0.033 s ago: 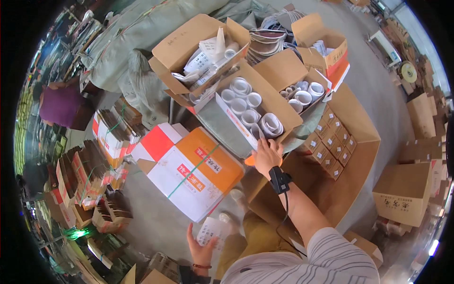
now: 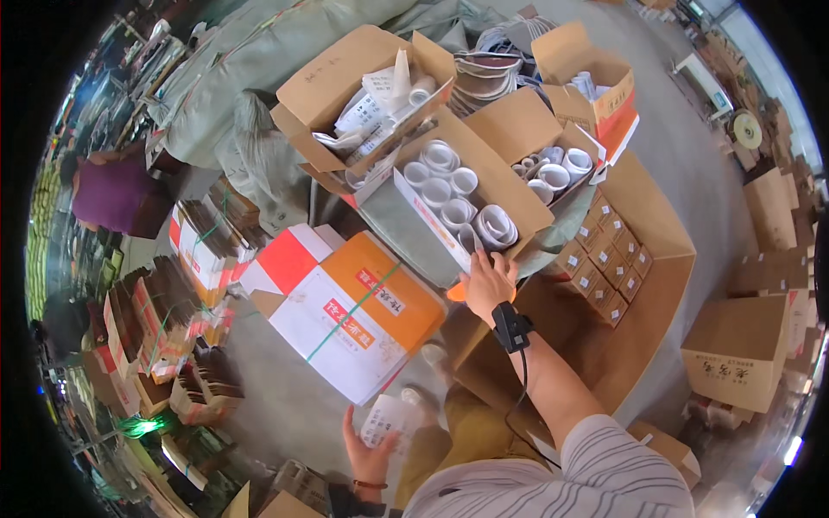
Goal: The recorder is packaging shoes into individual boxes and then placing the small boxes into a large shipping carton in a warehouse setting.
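My left hand (image 2: 370, 457) is low in the picture, its thumb raised and its fingers curled around a loosely rolled white printed sheet (image 2: 390, 420). My right hand (image 2: 489, 281) is at the near corner of an open cardboard box (image 2: 505, 181) packed with upright rolls of white label sheets (image 2: 455, 214). Its fingertips touch the box edge beside the nearest rolls. An orange object (image 2: 455, 293) shows on both sides of this hand, mostly hidden under the palm; its kind is unclear. A black device is strapped to my right wrist.
Below right, a large open carton (image 2: 661, 233) holds small brown boxes (image 2: 609, 259). More open boxes of rolled sheets (image 2: 363, 95) stand behind. A strapped stack of flat orange-and-white cartons (image 2: 354, 311) lies to the left. A person in purple (image 2: 112, 194) is at the far left.
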A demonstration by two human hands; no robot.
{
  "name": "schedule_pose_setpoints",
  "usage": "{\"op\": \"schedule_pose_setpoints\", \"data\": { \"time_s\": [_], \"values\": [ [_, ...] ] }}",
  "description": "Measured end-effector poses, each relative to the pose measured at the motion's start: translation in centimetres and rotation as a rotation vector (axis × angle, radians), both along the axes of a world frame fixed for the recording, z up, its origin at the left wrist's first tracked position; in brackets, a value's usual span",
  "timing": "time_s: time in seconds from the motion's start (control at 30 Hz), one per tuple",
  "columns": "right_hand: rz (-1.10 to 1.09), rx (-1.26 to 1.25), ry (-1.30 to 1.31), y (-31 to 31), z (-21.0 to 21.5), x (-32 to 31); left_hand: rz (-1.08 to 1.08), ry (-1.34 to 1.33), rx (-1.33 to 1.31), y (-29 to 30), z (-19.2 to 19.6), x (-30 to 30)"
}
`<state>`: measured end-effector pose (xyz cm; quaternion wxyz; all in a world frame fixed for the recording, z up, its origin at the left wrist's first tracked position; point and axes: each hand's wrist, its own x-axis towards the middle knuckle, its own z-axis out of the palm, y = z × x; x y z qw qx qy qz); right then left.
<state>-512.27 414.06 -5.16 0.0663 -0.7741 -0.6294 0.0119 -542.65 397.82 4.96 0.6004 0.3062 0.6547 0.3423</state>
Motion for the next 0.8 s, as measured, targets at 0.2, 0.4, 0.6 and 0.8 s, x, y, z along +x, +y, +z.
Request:
{"op": "schedule_pose_setpoints", "data": {
  "time_s": [0.2, 0.4, 0.6, 0.8],
  "values": [
    [-0.032, -0.121, 0.106, -0.3, 0.6, 0.1, -0.093, 0.011, -0.008, 1.8, 0.6, 1.8],
    [-0.024, -0.156, 0.151, -0.8, 0.1, 0.4, -0.147, -0.004, 0.032, 2.4, 1.2, 2.4],
    [0.057, -0.03, 0.317, -2.0, 5.1, -1.3, -0.185, -0.066, 0.141, 4.1, 3.4, 2.5],
    [0.274, -0.281, 1.755, -10.4, 15.4, -6.7, -0.247, -0.302, 0.384, 5.4, 7.4, 3.2]
  ]
}}
